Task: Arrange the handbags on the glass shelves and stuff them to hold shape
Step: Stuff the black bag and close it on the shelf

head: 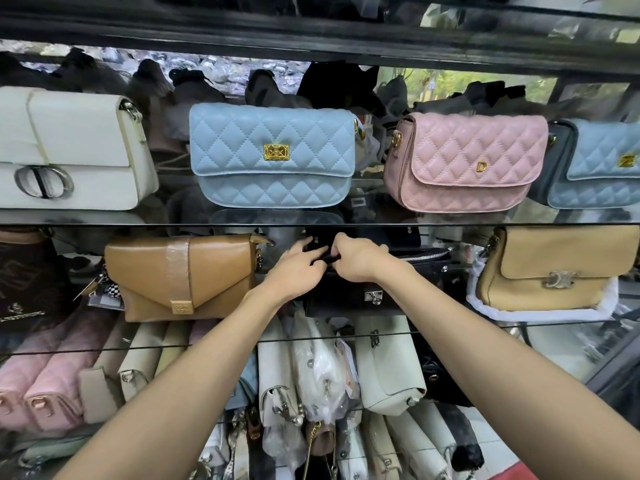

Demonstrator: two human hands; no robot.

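Two hands are working at the top of the black handbag, which is sitting on the middle glass shelf between the brown envelope bag and the tan bag. The left hand is curling its fingers over the dark top edge, apparently pinching it; the right hand is closing its fingers round the same dark strip or handle, knuckles facing up. How deep either set of fingertips is reaching cannot be told, since the black material is hiding them.

Above the black handbag, the upper shelf is carrying a white bag, a light blue quilted bag, a pink quilted bag and another blue one. Below the black handbag, packed bags are standing crowded together.

Judging from this, the risk lies in tugging: pulling the top open too sharply could be dragging the black handbag toward the shelf's front edge and off it, or nudging the brown envelope bag just beside it out of line.
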